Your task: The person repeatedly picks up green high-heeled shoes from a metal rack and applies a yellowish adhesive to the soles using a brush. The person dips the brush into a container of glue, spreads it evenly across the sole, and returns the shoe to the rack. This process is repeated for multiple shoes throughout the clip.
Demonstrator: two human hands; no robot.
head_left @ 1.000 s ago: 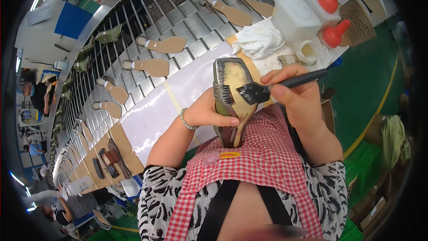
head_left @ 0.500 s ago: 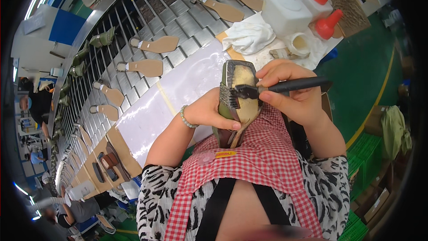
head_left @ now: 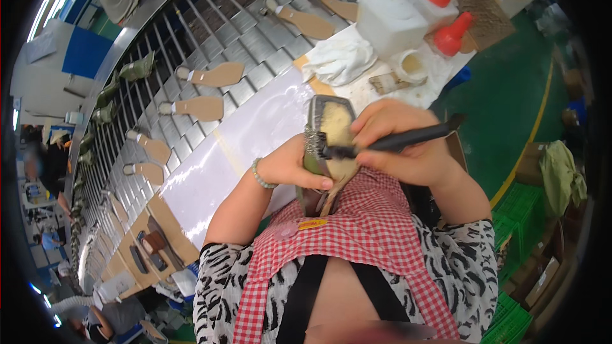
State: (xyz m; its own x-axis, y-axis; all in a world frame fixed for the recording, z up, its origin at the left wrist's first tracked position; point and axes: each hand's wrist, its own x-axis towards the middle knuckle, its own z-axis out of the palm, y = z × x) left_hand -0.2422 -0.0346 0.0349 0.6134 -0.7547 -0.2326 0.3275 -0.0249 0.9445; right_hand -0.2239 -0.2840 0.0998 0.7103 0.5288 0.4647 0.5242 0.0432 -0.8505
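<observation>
My left hand (head_left: 290, 164) is wrapped round a green shoe upper on its last (head_left: 338, 121), its pale underside facing up and its toe pointing away from me. In my right hand (head_left: 401, 143) is a black-handled brush (head_left: 417, 137), gripped between thumb and fingers. The brush's dark head rests against the left edge of the shoe's underside, close to a band of woven or studded trim. My left thumb lies along the near part of the shoe. The lower end of the shoe is by my red checked apron (head_left: 357, 223).
Tan soles (head_left: 201, 108) lie on the metal slat conveyor (head_left: 255, 51), with green shoes along its far side. Beyond my hands are a white cloth (head_left: 341, 60), a white glue pot (head_left: 411, 67) and bottles with red nozzles (head_left: 454, 35). Green crates (head_left: 519, 210) stand at right.
The view has shifted slightly, so the bench things appear further left. The brush head has moved down along the left edge of the shoe's underside. Both hands keep their hold.
</observation>
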